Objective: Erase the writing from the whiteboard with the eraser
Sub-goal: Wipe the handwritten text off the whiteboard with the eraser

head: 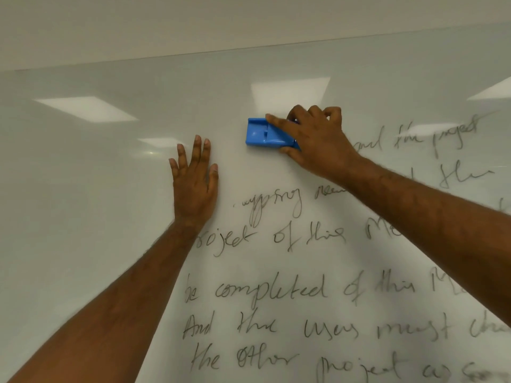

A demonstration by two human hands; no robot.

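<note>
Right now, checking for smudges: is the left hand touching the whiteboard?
Touching. The head view shows the left hand pressed flat, fingers spread, on the whiteboard.

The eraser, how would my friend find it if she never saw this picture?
Start at the big whiteboard filling the view and look just above its handwriting. There the right hand presses a small block against the board, right of the flat left hand. That block is the eraser, the only bright blue thing among white board and black writing.
</note>
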